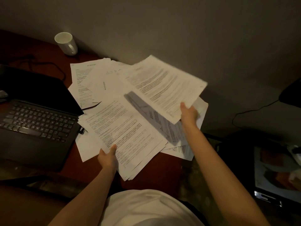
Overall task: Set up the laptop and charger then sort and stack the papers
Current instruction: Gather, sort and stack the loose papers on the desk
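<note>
Papers (123, 101) fanned loose over tabletop (169, 168), at 3 o'clock of open laptop (37, 115); left hand (108, 158) fingers pinching near stack edge at 6 o'clock; right hand (189, 112) fingers pinching raised sheaf (167, 88); likely light, limp, slippery; best gripped at edges, square before stacking.

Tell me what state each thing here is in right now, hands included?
Laptop: lid open, screen dark.
White mug: upright, looks empty.
Loose papers: spread unsorted on the desk.
Paper stack: gripped at its near corner by the left hand.
Blurred sheet: lifted above the pile, pinched by the right hand.
</note>
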`<act>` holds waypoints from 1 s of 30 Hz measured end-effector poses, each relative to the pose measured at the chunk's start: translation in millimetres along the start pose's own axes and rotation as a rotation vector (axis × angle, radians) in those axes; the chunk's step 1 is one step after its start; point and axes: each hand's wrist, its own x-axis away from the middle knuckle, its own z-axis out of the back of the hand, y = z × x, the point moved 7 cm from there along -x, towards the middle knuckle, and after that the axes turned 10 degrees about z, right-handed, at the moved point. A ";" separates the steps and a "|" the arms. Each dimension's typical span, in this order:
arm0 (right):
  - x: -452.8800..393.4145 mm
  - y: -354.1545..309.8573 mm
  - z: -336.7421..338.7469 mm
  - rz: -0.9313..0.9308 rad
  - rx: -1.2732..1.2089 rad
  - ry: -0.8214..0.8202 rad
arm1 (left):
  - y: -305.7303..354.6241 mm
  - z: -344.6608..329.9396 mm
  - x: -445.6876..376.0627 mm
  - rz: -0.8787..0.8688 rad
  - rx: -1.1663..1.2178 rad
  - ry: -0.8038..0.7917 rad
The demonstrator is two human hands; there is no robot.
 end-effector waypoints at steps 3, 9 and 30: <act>44.2 50.2 -29.8 -0.171 -0.062 -0.158 | 0.6 0.6 2.2 0.016 -0.012 0.031; 111.4 129.7 -48.9 -0.409 0.034 -0.287 | -9.7 -3.6 1.4 0.260 0.366 -0.035; -16.8 93.5 38.4 -0.177 1.075 -0.075 | -0.6 -4.2 2.4 0.041 -0.019 0.188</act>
